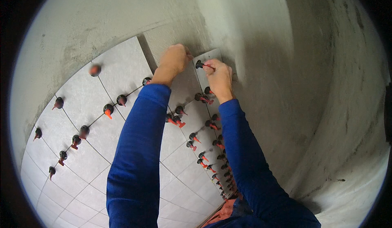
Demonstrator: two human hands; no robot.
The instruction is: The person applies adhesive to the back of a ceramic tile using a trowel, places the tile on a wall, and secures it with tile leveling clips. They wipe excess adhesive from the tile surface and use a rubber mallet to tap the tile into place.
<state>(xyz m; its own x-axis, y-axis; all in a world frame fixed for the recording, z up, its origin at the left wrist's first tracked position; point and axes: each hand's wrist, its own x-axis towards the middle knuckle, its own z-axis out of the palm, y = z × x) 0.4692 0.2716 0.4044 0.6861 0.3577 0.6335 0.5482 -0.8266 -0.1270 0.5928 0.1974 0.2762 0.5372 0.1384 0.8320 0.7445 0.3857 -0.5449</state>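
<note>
My right hand [219, 77] pinches the red handle of a tile leveller [199, 64], whose black cap sits against the joint beside a narrow grey tile strip [214, 55]. To its left, my left hand [175, 60] is at the top edge of a grey wall tile [185, 81], its fingers curled and mostly turned away. What those fingers hold, if anything, is hidden. Below my hands, several black and red levellers [179, 110] stand in the joints near the corner. Another leveller [146, 81] shows just left of my left wrist.
More large grey tiles [122, 64] spread over the wall to the left, with levellers [108, 110] along their joints. Above them is bare rough plaster [110, 15]. On the right rises a grey plastered wall [277, 105]. Orange-red cloth [222, 212] shows near my body.
</note>
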